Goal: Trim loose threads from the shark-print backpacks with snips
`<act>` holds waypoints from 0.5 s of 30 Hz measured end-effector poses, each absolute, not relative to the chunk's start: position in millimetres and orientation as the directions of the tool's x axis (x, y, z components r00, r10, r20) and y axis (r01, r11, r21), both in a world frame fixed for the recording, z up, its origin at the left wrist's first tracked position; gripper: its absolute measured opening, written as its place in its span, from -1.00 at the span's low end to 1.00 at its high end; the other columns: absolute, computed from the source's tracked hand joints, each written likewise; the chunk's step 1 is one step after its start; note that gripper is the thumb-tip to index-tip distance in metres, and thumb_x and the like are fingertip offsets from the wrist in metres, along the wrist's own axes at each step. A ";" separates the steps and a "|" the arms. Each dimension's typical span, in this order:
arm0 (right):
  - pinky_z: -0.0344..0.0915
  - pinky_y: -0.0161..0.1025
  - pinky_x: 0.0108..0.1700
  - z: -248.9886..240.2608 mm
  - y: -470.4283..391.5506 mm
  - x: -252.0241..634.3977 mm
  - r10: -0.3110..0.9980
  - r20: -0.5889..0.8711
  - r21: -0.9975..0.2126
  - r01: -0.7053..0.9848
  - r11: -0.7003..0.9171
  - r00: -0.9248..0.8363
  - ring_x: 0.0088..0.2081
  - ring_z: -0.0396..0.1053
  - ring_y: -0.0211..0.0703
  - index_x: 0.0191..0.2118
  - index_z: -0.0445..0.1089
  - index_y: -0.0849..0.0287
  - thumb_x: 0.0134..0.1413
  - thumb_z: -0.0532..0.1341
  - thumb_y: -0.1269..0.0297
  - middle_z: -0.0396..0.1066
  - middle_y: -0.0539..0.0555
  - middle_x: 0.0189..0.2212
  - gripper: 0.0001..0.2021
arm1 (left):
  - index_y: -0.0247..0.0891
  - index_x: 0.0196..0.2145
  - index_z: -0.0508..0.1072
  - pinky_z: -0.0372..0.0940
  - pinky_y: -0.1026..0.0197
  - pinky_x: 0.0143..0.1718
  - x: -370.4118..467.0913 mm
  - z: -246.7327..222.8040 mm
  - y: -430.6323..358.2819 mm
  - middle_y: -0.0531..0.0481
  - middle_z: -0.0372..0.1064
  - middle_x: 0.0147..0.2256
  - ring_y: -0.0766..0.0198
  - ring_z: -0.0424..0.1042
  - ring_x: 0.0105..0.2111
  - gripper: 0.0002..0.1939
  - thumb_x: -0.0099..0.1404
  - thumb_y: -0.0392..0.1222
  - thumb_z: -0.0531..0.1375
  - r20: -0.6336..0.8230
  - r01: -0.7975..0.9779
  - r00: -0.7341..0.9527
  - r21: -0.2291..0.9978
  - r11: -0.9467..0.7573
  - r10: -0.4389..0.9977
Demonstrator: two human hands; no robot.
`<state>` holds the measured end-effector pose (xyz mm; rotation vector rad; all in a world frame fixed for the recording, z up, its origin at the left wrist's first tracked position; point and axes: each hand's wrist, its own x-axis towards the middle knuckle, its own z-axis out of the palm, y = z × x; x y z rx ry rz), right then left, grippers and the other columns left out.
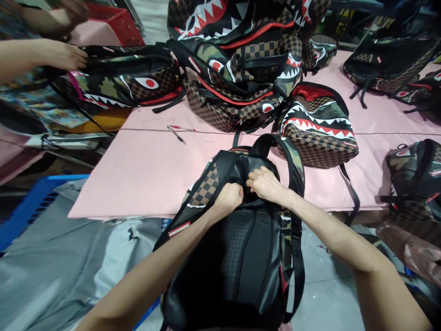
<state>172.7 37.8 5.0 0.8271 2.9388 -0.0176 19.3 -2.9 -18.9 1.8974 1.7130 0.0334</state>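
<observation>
A black backpack (255,257) with checkered and camouflage trim leans on the front edge of the pink table (113,184), its padded back facing me. My left hand (230,198) is closed at the upper back panel, its fingers curled over the black material. Just to its right, my right hand (263,184) is also closed, pinching at the same dark opening below the top handle. The fingertips of both hands are partly hidden, and what exactly they grip is too small to make out.
Patterned backpacks (241,82) are piled at the back centre, beside a shark-mouth bag (320,126). Two pens (177,134) lie on the table. At the upper left, another person's hand (65,56) touches a backpack (138,82). A blue crate (37,202) holds grey material at left.
</observation>
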 end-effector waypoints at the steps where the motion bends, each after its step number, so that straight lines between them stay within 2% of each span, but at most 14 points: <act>1: 0.06 -0.15 -0.16 4.6 37.8 173.1 0.533 -0.091 0.010 0.535 0.845 -0.841 -0.21 0.26 -0.07 -0.29 0.39 0.22 0.10 0.17 0.34 0.38 0.11 -0.30 -0.91 | -0.33 -0.41 0.52 0.25 0.27 -0.35 18.7 -17.2 -3.5 -0.10 0.44 -0.50 0.22 0.43 -0.44 -0.73 0.14 -0.38 0.01 -0.339 0.900 0.182 0.435 -0.017 0.923; 4: 0.06 -0.14 -0.15 4.9 37.6 177.7 0.611 -0.098 0.008 0.614 0.790 -0.785 -0.20 0.26 -0.05 -0.25 0.38 0.21 0.12 0.16 0.33 0.38 0.13 -0.28 -0.89 | -0.29 -0.35 0.52 0.24 0.20 -0.10 11.0 -5.1 -12.9 -0.11 0.47 -0.27 0.19 0.41 -0.20 -0.74 0.22 -0.34 0.01 -0.235 0.864 0.242 0.493 -0.099 0.941; 6: 0.07 -0.14 -0.15 6.5 37.3 181.1 0.656 -0.101 0.010 0.659 0.752 -0.748 -0.19 0.26 -0.04 -0.22 0.37 0.21 0.11 0.18 0.30 0.37 0.14 -0.26 -0.87 | -0.21 -0.42 0.52 0.02 0.08 0.14 -0.1 6.2 -23.7 -0.03 0.44 -0.14 0.17 0.26 0.03 -0.73 0.27 -0.26 0.03 -0.151 0.775 0.405 0.581 -0.250 0.902; 8: 0.08 -0.14 -0.15 8.5 36.8 183.1 0.676 -0.109 0.001 0.680 0.734 -0.729 -0.19 0.26 -0.04 -0.21 0.36 0.21 0.09 0.21 0.29 0.37 0.14 -0.24 -0.85 | -0.20 -0.53 0.50 -0.21 -0.03 0.23 -13.7 14.5 -32.1 0.05 0.42 -0.08 0.16 0.13 0.14 -0.62 0.32 -0.22 -0.03 -0.116 0.655 0.564 0.666 -0.357 0.818; 9: 0.08 -0.15 -0.15 9.4 36.7 183.3 0.680 -0.114 -0.004 0.685 0.729 -0.724 -0.18 0.26 -0.04 -0.21 0.36 0.21 0.08 0.22 0.29 0.37 0.14 -0.24 -0.84 | -0.21 -0.51 0.50 -0.22 -0.04 0.23 -20.3 15.9 -33.6 0.05 0.39 -0.05 0.17 0.12 0.14 -0.59 0.34 -0.21 -0.06 -0.110 0.628 0.586 0.688 -0.364 0.803; 12: 0.10 -0.17 -0.16 10.9 36.6 182.3 0.698 -0.124 -0.012 0.704 0.710 -0.706 -0.18 0.28 -0.05 -0.20 0.36 0.21 0.07 0.23 0.30 0.37 0.15 -0.23 -0.83 | -0.28 -0.21 0.45 0.01 0.05 0.16 -35.1 7.7 -26.5 -0.11 0.26 0.05 0.15 0.18 0.09 -0.73 0.32 -0.21 -0.02 -0.056 0.728 0.436 0.609 -0.316 0.898; 15: 0.14 -0.23 -0.22 11.9 33.4 183.6 0.726 -0.124 -0.062 0.735 0.675 -0.677 -0.19 0.31 -0.08 -0.19 0.37 0.21 0.09 0.21 0.30 0.38 0.15 -0.23 -0.83 | -0.35 -0.10 0.34 0.18 0.11 0.00 -42.3 -6.1 -16.9 -0.14 0.34 -0.13 0.15 0.27 -0.07 -0.75 0.26 -0.25 0.09 0.022 0.799 0.371 0.502 -0.331 0.928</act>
